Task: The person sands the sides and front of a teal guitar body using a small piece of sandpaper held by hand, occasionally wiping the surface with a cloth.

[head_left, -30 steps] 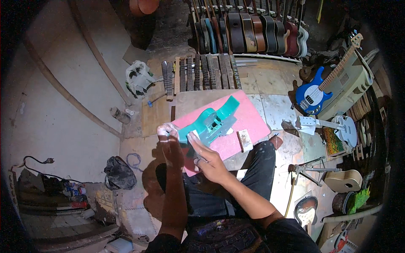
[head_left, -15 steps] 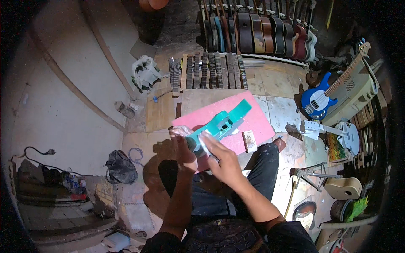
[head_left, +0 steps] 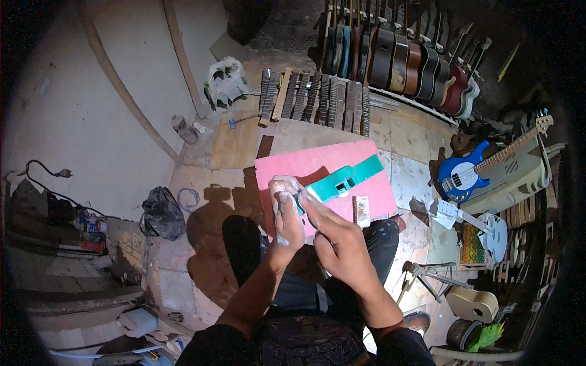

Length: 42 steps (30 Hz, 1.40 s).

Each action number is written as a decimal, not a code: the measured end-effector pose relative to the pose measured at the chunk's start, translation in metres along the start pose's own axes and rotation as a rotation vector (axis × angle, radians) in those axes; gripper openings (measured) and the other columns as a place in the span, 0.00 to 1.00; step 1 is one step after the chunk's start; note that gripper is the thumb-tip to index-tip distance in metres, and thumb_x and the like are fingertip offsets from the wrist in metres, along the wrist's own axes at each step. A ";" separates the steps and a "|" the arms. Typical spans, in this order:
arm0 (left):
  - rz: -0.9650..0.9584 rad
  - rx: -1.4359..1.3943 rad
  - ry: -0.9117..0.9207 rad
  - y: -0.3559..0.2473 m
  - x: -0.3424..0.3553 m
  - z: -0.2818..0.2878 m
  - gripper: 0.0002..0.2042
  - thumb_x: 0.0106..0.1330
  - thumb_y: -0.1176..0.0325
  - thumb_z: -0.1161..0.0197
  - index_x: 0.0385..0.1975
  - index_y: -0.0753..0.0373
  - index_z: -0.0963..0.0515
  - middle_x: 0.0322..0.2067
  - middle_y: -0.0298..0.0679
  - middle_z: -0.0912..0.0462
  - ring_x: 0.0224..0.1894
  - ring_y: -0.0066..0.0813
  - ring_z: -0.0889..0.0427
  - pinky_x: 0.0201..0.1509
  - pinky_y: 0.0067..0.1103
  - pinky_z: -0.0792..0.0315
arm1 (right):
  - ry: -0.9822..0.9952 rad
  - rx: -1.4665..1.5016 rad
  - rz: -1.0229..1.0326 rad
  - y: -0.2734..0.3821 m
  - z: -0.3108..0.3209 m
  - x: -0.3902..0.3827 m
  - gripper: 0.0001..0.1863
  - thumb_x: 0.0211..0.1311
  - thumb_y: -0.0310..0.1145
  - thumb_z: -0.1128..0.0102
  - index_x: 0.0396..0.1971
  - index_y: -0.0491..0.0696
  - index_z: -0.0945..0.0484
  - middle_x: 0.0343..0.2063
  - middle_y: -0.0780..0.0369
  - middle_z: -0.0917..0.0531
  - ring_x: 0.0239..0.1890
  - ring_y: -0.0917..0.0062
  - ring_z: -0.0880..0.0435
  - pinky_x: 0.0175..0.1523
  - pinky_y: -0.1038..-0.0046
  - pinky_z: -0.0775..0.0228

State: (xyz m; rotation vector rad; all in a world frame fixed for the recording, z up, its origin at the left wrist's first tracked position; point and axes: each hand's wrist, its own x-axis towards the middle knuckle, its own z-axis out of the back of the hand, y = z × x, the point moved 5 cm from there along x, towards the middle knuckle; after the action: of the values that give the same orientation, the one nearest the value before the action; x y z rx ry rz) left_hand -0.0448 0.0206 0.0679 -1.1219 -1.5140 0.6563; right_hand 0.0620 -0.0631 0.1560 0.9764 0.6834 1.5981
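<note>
A long teal piece [head_left: 365, 173] with a rounded bump and a rectangular cut-out lies slanted over a pink board [head_left: 290, 161] before me. My left hand [head_left: 287, 213], dusted with white powder, is closed around its near end. Against the same end, my right hand [head_left: 337, 236] presses with its fingers together. Something whitish shows at the right fingertips, too small and too covered to name. Close by the right hand, a small pale pad [head_left: 362, 211] with a dark ridged edge rests on the board.
Several fretted guitar necks [head_left: 317, 100] lie in a row beyond the board. Guitars [head_left: 406, 64] stand racked at the back. To the right are a blue bass guitar [head_left: 462, 177], a white guitar [head_left: 493, 230] and a metal stand [head_left: 427, 277]. A black bag [head_left: 162, 213] sits left.
The teal piece now lies lower and flatter over the pink board, its far end turned to the right. Both hands have moved with it. The whole view has shifted and turned slightly.
</note>
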 end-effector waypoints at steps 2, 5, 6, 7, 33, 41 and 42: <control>0.015 -0.033 -0.039 -0.002 0.002 -0.001 0.18 0.84 0.53 0.64 0.43 0.62 0.36 0.40 0.39 0.33 0.42 0.28 0.32 0.52 0.28 0.34 | 0.029 -0.054 -0.005 0.002 0.002 0.012 0.35 0.53 0.15 0.49 0.66 0.46 0.25 0.62 0.46 0.21 0.61 0.50 0.19 0.63 0.61 0.25; 0.046 -0.070 -0.044 0.006 -0.001 0.005 0.17 0.84 0.53 0.63 0.44 0.62 0.37 0.41 0.40 0.34 0.43 0.29 0.32 0.52 0.28 0.34 | 0.076 -0.215 0.100 0.012 0.011 0.006 0.35 0.55 0.19 0.41 0.67 0.50 0.25 0.62 0.52 0.20 0.49 0.54 0.13 0.51 0.60 0.17; 0.036 -0.053 -0.025 0.004 -0.002 0.004 0.17 0.83 0.53 0.63 0.44 0.62 0.38 0.41 0.40 0.34 0.43 0.29 0.32 0.52 0.28 0.34 | 0.071 -0.237 0.089 0.014 0.011 0.007 0.35 0.55 0.19 0.41 0.67 0.50 0.24 0.62 0.53 0.19 0.47 0.54 0.12 0.50 0.60 0.17; 0.026 -0.035 -0.006 0.003 -0.002 0.002 0.17 0.83 0.53 0.63 0.44 0.62 0.38 0.41 0.40 0.34 0.43 0.29 0.32 0.52 0.28 0.34 | 0.066 -0.258 0.078 0.015 0.011 0.008 0.35 0.55 0.19 0.40 0.66 0.51 0.24 0.62 0.53 0.19 0.46 0.55 0.12 0.50 0.60 0.17; 0.005 0.003 -0.033 -0.005 -0.006 -0.007 0.26 0.82 0.41 0.66 0.42 0.62 0.38 0.41 0.39 0.34 0.43 0.28 0.32 0.53 0.27 0.35 | 0.074 -0.217 0.006 0.017 0.010 0.006 0.35 0.52 0.18 0.38 0.65 0.47 0.24 0.55 0.47 0.17 0.45 0.49 0.15 0.51 0.57 0.19; -0.049 0.071 -0.013 -0.009 -0.008 -0.006 0.21 0.83 0.48 0.68 0.42 0.62 0.39 0.40 0.41 0.35 0.42 0.31 0.32 0.51 0.28 0.36 | 0.226 -0.500 0.042 0.037 0.020 0.004 0.39 0.51 0.21 0.35 0.69 0.51 0.27 0.62 0.51 0.19 0.38 0.57 0.12 0.46 0.61 0.18; 0.021 0.040 -0.066 -0.010 -0.008 -0.010 0.24 0.83 0.45 0.69 0.42 0.62 0.38 0.40 0.41 0.35 0.42 0.31 0.33 0.52 0.28 0.36 | 0.234 -0.533 0.055 0.037 0.020 0.008 0.40 0.51 0.21 0.35 0.69 0.51 0.27 0.63 0.52 0.20 0.38 0.58 0.12 0.45 0.61 0.18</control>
State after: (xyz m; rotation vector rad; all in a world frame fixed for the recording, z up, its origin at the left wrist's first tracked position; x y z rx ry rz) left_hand -0.0390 0.0082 0.0758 -1.0965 -1.5402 0.7420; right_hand 0.0606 -0.0658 0.1987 0.4240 0.3521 1.8313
